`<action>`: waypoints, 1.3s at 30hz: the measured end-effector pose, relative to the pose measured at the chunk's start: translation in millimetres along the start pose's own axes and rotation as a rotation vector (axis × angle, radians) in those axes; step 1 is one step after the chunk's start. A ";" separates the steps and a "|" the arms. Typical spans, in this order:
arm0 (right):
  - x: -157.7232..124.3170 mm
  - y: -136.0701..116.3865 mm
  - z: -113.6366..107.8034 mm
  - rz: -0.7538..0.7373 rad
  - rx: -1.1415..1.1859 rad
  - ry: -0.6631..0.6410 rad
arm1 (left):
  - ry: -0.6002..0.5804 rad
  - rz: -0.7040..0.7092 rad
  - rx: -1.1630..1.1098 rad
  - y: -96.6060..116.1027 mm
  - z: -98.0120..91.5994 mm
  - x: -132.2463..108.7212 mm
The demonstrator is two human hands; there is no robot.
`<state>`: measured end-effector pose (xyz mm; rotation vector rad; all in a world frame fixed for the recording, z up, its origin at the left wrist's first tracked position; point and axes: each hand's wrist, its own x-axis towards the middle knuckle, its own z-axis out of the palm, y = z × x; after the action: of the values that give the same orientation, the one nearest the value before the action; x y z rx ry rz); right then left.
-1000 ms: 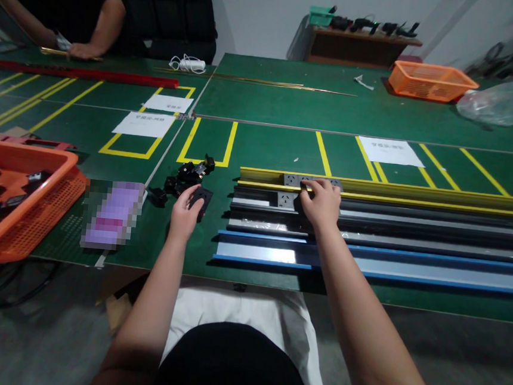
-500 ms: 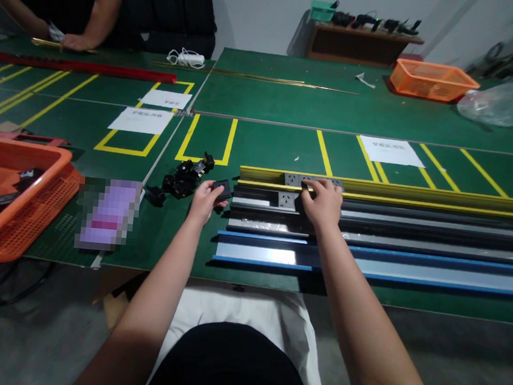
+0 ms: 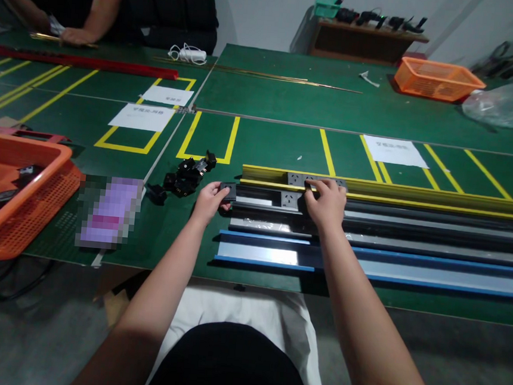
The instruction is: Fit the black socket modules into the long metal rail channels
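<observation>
My left hand [image 3: 209, 201] pinches a small black socket module [image 3: 228, 189] at the left end of the black rail [image 3: 416, 220]. My right hand [image 3: 326, 203] rests curled on the rails, fingertips on the grey socket modules [image 3: 294, 179] set in the yellow rail [image 3: 418, 195]. Another grey socket [image 3: 289, 200] sits in the black rail just left of that hand. A silver rail and a blue rail [image 3: 367, 264] lie nearer to me. A pile of loose black modules [image 3: 186, 175] lies left of the rails.
An orange basket [image 3: 36, 197] with black parts stands at the left, a blurred purple item [image 3: 110, 211] beside it. Another person's arms [image 3: 87, 22] lean on the far left table by a red rail [image 3: 79, 62]. A second orange basket [image 3: 437, 80] sits far right.
My left hand picked up a black module from beside the pile and carried it right to the end of the black rail. My right hand stayed on the rails.
</observation>
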<state>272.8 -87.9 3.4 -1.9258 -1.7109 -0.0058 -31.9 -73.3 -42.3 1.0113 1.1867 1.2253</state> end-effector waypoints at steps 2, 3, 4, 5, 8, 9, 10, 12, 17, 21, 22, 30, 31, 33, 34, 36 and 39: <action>0.2 0.3 0.3 -0.002 0.002 -0.002 | -0.012 -0.001 0.017 1.7 0.3 -0.7; 0.3 0.4 0.3 -0.002 0.001 0.000 | -0.018 -0.001 0.023 2.7 0.6 -1.2; 0.4 0.4 0.4 -0.003 -0.001 0.001 | -0.022 -0.001 0.029 3.9 0.8 -1.8; 0.4 0.4 0.4 -0.004 -0.004 0.003 | -0.022 -0.002 0.034 5.0 1.0 -2.4; 0.2 0.3 0.5 -0.008 -0.012 0.004 | -0.022 -0.011 0.061 7.6 0.8 -4.5; 0.0 0.2 0.5 -0.009 -0.014 0.004 | -0.026 -0.012 0.073 8.1 0.4 -5.1; 0.0 0.2 0.5 -0.009 -0.014 0.004 | -0.031 -0.010 0.084 8.5 -0.1 -5.5; -0.1 0.1 0.5 -0.007 -0.013 0.006 | -0.046 -0.001 0.101 8.8 -1.6 -6.1; 0.3 0.0 0.3 -0.005 -0.017 -0.001 | -0.085 0.006 0.127 8.9 -4.9 -6.1; 0.2 -0.2 0.3 0.000 -0.008 -0.001 | -0.105 -0.006 0.132 9.0 -6.6 -5.9; 0.2 -0.3 0.3 0.001 -0.006 0.001 | -0.109 -0.011 0.132 9.0 -7.0 -5.9; 1.3 1.2 1.5 -0.007 -0.026 -0.015 | -0.125 -0.010 0.156 12.5 -7.7 -7.7; 1.3 1.4 1.8 -0.007 -0.022 -0.008 | -0.129 -0.014 0.163 13.0 -7.8 -7.9; 0.9 1.7 2.3 -0.009 -0.016 0.003 | -0.142 -0.023 0.171 13.6 -8.3 -7.7; 0.7 1.8 2.6 -0.010 -0.016 0.005 | -0.150 -0.026 0.171 13.7 -8.7 -7.4; 0.2 1.9 3.0 -0.012 -0.020 0.009 | -0.173 -0.032 0.169 13.4 -10.0 -6.6; 0.0 2.3 3.5 -0.017 -0.012 0.022 | -0.197 -0.023 0.171 12.8 -11.9 -5.4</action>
<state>273.6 -86.6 -0.5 -1.9127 -1.7162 -0.0437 -45.2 -78.1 -30.7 1.2130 1.1583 0.9939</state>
